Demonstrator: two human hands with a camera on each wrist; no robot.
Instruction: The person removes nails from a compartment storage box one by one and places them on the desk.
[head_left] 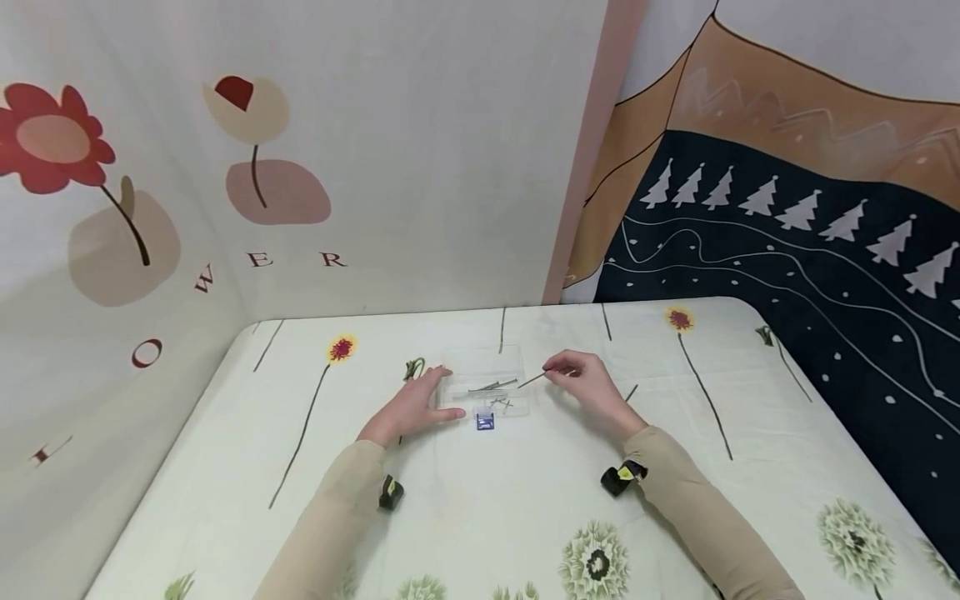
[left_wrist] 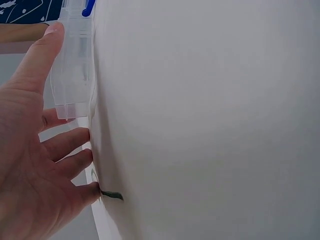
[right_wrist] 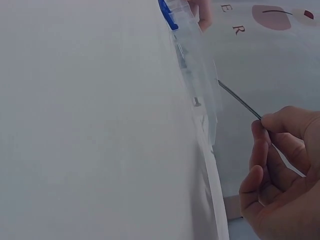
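Observation:
A clear plastic case [head_left: 483, 360] lies with its lid folded back on the table, a blue latch [head_left: 485, 422] at its front. Long metal nails [head_left: 493, 386] lie in one compartment, and smaller pieces [head_left: 502, 404] sit in a front section. My left hand [head_left: 412, 408] rests at the case's left end, fingers spread, the thumb along the front wall [left_wrist: 72, 75]. Just off the right end, my right hand [head_left: 588, 387] pinches a thin dark nail [right_wrist: 240, 100] between thumb and fingertips. The nail slants down toward the case, its far tip close to the right edge.
A white tablecloth [head_left: 480, 517] with printed flowers covers the table. Behind it hangs a pale curtain [head_left: 435, 167] with flower prints, and at the right a dark cloth [head_left: 750, 250] with white trees. Black cameras [head_left: 617, 480] are strapped on both wrists.

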